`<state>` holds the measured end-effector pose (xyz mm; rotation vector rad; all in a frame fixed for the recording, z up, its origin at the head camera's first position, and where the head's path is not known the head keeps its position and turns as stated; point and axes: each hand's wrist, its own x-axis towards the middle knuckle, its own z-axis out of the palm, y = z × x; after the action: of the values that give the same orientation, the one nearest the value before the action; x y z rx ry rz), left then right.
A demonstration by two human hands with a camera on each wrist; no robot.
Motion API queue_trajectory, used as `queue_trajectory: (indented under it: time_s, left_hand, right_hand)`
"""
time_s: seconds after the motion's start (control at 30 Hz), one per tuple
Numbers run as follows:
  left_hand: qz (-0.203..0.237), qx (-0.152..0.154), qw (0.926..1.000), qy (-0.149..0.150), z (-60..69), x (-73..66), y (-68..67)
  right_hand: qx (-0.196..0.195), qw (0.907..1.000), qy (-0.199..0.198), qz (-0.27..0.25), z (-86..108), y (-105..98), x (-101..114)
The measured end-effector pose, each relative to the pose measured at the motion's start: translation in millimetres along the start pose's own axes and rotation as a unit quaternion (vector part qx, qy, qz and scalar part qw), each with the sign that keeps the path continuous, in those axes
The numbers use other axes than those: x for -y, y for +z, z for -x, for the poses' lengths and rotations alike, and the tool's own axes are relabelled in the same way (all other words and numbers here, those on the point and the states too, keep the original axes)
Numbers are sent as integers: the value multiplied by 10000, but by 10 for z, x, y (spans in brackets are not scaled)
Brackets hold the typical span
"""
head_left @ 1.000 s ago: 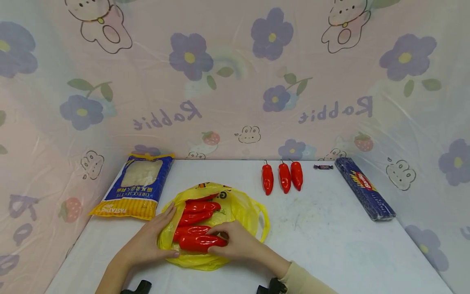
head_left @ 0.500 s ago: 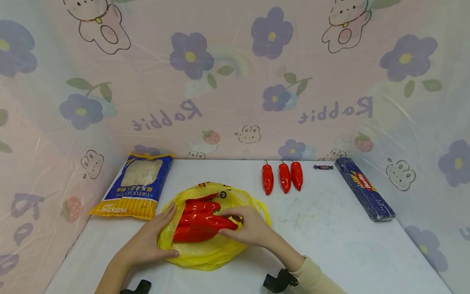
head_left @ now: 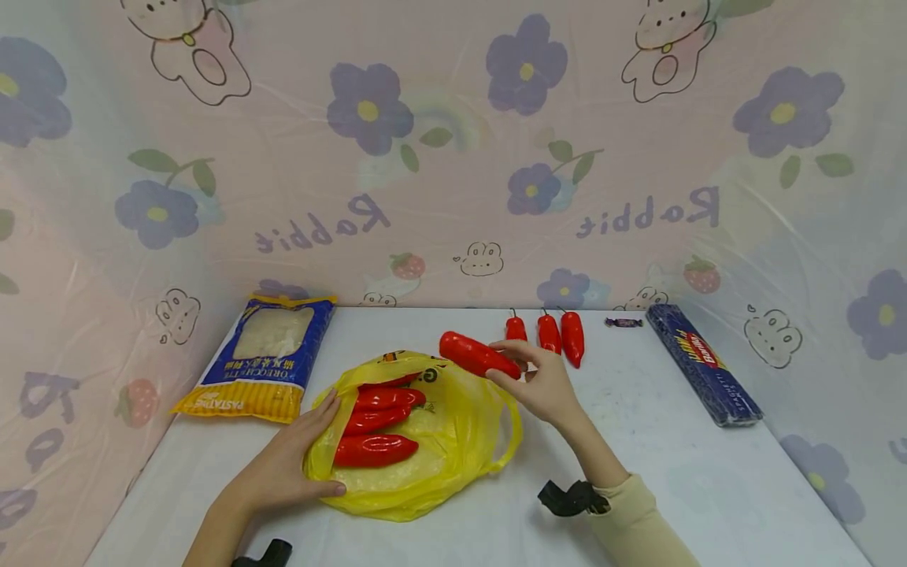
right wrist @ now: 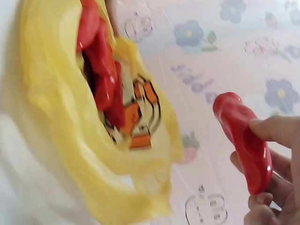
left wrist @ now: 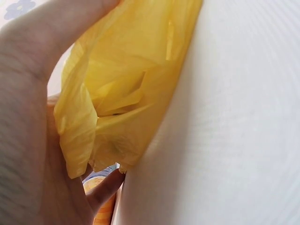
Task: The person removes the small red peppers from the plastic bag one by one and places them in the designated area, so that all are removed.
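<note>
A yellow plastic bag (head_left: pixel 453 449) lies with its mouth toward the left, and several red chili peppers (head_left: pixel 375 451) show inside. My left hand (head_left: pixel 286 468) holds the left rim of its mouth, thumb and fingers spread apart; the bag film (left wrist: pixel 126 89) fills the space between them in the left wrist view. My right hand (head_left: pixel 546 382) pinches one red chili pepper (head_left: pixel 471 354) above the bag's far right side. In the right wrist view this pepper (right wrist: pixel 241 136) is lifted clear of the bag, thumb on one side and fingers on the other.
Three red chili peppers (head_left: pixel 550 344) lie in a row at the table's back edge. A small wrapped candy (head_left: pixel 623 322) and a dark blue spaghetti pack (head_left: pixel 705 366) are to their right. A blue and yellow pasta bag (head_left: pixel 262 362) lies at the left. A printed curtain (head_left: pixel 453 157) hangs behind.
My right hand has taken a chili pepper out of the bag and carried it up and to the right. My left hand has stayed on the bag's rim.
</note>
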<state>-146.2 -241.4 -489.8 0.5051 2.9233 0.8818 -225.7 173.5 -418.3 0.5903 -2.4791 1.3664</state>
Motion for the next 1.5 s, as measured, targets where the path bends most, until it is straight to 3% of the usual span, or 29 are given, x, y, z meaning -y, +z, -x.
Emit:
queue_trajectory:
  time_s: [0.17, 0.3, 0.4, 0.5, 0.7, 0.8, 1.07, 1.5]
  left_hand:
    - [-29, -18, 10000, 18, 0, 3, 0]
    - [-34, -33, 10000, 40, -1, 13, -4]
    - [-18, -24, 10000, 44, 3, 24, -9]
    - [2, -24, 10000, 4, 21, 38, -18]
    - [0, -11, 10000, -58, 46, 45, -14]
    - [0, -4, 10000, -42, 49, 49, 2]
    - [33, -30, 10000, -8, 79, 69, 3]
    - [-90, 44, 9999, -101, 8, 21, 0]
  right_hand:
    - [-806, 9953, 510, 153, -86, -275, -258]
    - [-1612, 9805, 1107, 210, -123, -500, -511]
    - [-2205, 9613, 1640, 213, -115, -644, -699]
    - [-2551, 9394, 2287, 153, -98, -742, -874]
    - [-2835, 8912, 3540, 0, -65, -824, -1231]
    - [-2787, 8772, 3909, -51, -43, -818, -1363]
    - [-2759, 8798, 3872, 31, -83, -758, -1534]
    - [-2871, 8903, 3373, 1056, -126, -741, -1748]
